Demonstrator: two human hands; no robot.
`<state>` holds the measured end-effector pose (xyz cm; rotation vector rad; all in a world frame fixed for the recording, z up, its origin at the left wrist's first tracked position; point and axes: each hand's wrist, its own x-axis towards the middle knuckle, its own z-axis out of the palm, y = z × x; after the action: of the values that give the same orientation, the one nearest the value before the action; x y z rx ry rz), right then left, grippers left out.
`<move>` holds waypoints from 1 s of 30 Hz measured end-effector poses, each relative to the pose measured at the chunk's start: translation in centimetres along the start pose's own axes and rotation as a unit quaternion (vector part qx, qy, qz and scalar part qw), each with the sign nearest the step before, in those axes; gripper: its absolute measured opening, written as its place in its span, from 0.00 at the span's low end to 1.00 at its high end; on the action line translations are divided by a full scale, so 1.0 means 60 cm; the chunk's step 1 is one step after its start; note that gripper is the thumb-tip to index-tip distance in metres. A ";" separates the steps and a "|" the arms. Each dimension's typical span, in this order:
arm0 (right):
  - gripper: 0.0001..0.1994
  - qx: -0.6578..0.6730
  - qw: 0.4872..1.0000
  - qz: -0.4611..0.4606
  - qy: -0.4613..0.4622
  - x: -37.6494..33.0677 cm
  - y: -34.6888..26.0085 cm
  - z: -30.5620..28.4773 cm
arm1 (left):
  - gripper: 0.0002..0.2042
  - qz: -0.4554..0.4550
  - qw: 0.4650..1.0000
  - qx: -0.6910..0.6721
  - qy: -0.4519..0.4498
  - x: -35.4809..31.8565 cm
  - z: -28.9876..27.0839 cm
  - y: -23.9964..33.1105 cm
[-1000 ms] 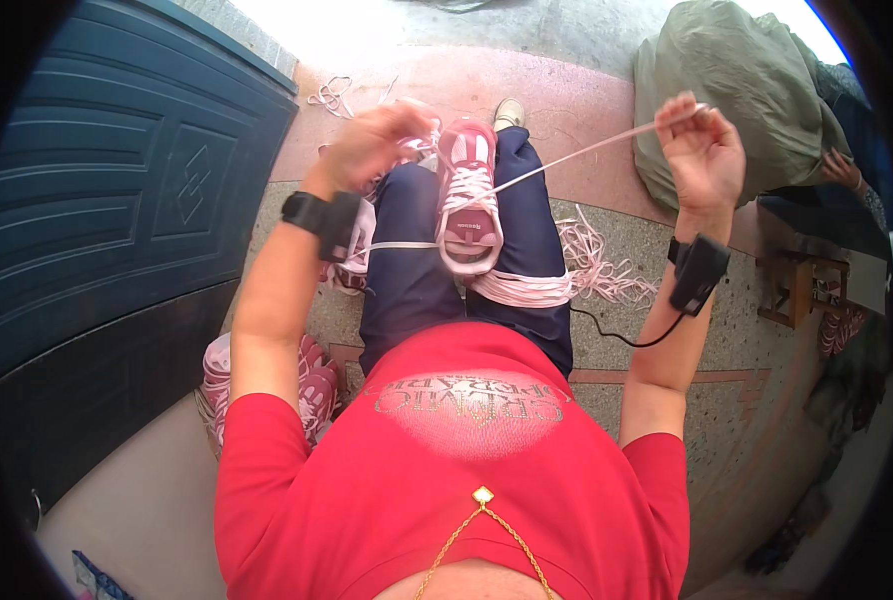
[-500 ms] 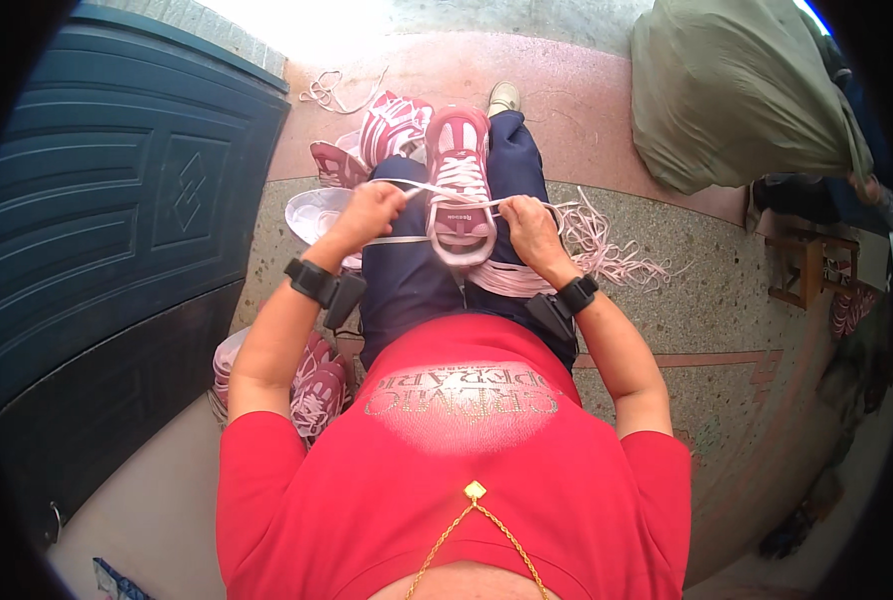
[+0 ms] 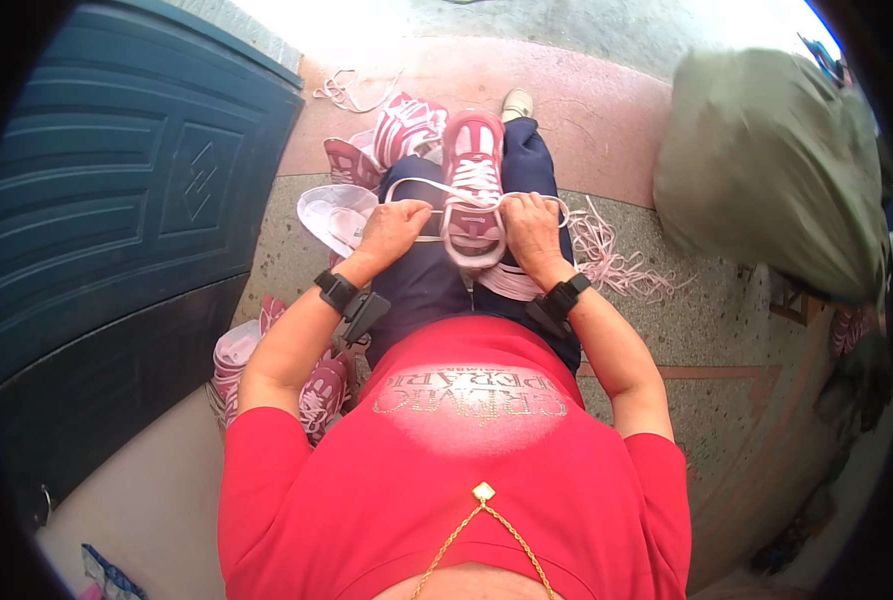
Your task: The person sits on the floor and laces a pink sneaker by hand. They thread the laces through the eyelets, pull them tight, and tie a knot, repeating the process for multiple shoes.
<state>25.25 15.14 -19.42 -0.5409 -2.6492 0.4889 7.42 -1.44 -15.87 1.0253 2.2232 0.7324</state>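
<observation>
I see the pink shoe [image 3: 474,190] lying on my lap between both hands. My left hand [image 3: 395,228] pinches the white lace [image 3: 407,184], and my right hand [image 3: 532,222] is closed on its other end. My fingertips are curled under, so I cannot see them.

We're seeing no pkgs, signs or screens; only a glittery silver print patch [image 3: 472,392] is sitting across the red shirt's [image 3: 447,500] front.
</observation>
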 end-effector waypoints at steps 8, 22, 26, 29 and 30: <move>0.09 -0.020 0.997 0.075 -0.016 0.002 -0.005 -0.019 | 0.09 0.056 0.992 0.095 0.055 0.004 0.030 -0.006; 0.10 -0.002 0.998 0.059 -0.019 0.000 -0.003 -0.015 | 0.11 0.086 0.977 0.182 -0.069 0.046 0.025 0.031; 0.10 0.021 0.997 0.072 -0.018 -0.002 -0.009 -0.026 | 0.12 0.128 0.928 0.343 0.070 0.017 0.032 0.045; 0.09 0.047 0.997 0.067 -0.007 -0.008 -0.012 -0.030 | 0.13 0.134 0.926 0.331 0.120 -0.009 0.018 0.060; 0.09 0.056 0.996 0.063 0.001 -0.012 -0.011 -0.028 | 0.13 0.142 0.928 0.322 0.126 -0.013 0.017 0.066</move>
<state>26.43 14.70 -17.95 -0.6747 -2.5783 0.6683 10.47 0.40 -13.65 1.6724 2.6473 0.2390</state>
